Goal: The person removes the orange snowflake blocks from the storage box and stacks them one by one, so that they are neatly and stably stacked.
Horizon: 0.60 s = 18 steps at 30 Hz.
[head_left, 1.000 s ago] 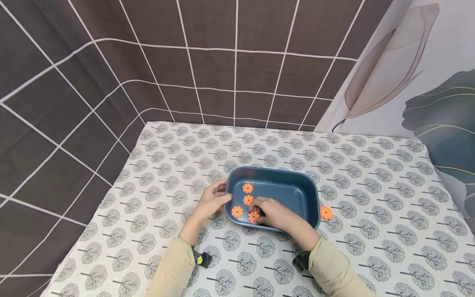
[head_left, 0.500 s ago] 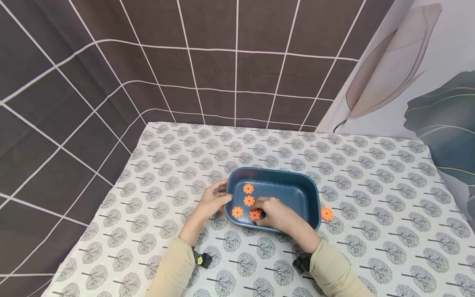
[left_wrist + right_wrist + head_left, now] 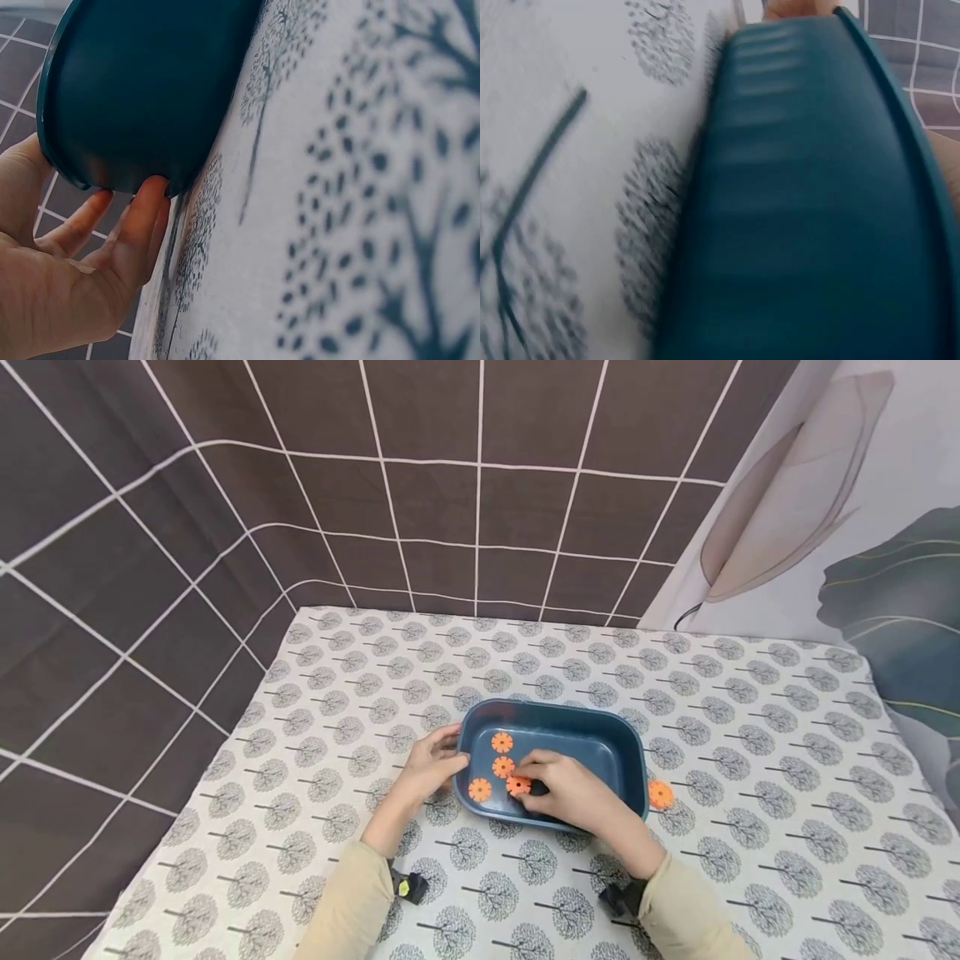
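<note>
A dark blue rectangular basin with rounded corners stands on the table. My left hand holds its left end, thumb over the rim and fingers against the outer wall; the left wrist view shows these fingers at the basin wall. Inside the basin, my right hand pinches an orange notched disc at its edge. Three similar orange discs lie on the basin floor: a back one, a middle one and a left one. In the right wrist view the basin's side hides my right fingers.
Another orange disc lies on the tablecloth, just outside the basin's right end. The cloth has a printed tree pattern. Behind the table hangs a dark curtain with a white grid, and a leaf-patterned one at the right.
My right hand has shifted slightly back and to the right, and the pinched disc has come with it, closer to the middle disc. My left hand keeps its hold on the basin.
</note>
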Available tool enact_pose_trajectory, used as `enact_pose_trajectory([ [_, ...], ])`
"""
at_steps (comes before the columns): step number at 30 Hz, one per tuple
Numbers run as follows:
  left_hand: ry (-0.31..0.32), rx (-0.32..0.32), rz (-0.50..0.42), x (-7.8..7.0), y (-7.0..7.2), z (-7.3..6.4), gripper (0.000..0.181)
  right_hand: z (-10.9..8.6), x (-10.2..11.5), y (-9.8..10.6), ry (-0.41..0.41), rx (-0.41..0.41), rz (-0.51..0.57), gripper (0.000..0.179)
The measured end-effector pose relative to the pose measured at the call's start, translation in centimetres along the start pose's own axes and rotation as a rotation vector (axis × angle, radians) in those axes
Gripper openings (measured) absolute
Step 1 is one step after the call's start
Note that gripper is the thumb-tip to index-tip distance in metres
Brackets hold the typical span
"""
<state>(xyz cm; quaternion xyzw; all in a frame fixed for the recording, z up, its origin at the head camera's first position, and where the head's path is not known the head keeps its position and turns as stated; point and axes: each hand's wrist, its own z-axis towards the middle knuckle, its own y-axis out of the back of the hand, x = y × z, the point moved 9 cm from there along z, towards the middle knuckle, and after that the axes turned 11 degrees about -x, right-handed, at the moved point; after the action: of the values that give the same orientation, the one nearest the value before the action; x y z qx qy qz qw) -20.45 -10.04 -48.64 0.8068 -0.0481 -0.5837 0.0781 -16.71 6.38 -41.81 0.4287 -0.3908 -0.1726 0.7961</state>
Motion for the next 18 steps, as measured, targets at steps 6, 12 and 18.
enact_pose_trajectory([
  [6, 0.006, 0.000, 0.005, 0.3, 0.0, 0.0, 0.059, -0.7, 0.2, 2.0, 0.046, -0.065, 0.000, 0.028],
  [12, 0.010, 0.019, -0.013, 0.3, -0.2, -0.2, 0.059, -1.7, -0.7, 3.0, 0.046, -0.084, -0.023, 0.029],
  [18, 0.006, 0.014, -0.016, 0.3, -0.2, 0.1, 0.059, -2.5, -1.7, 3.9, 0.017, -0.100, -0.033, 0.031],
])
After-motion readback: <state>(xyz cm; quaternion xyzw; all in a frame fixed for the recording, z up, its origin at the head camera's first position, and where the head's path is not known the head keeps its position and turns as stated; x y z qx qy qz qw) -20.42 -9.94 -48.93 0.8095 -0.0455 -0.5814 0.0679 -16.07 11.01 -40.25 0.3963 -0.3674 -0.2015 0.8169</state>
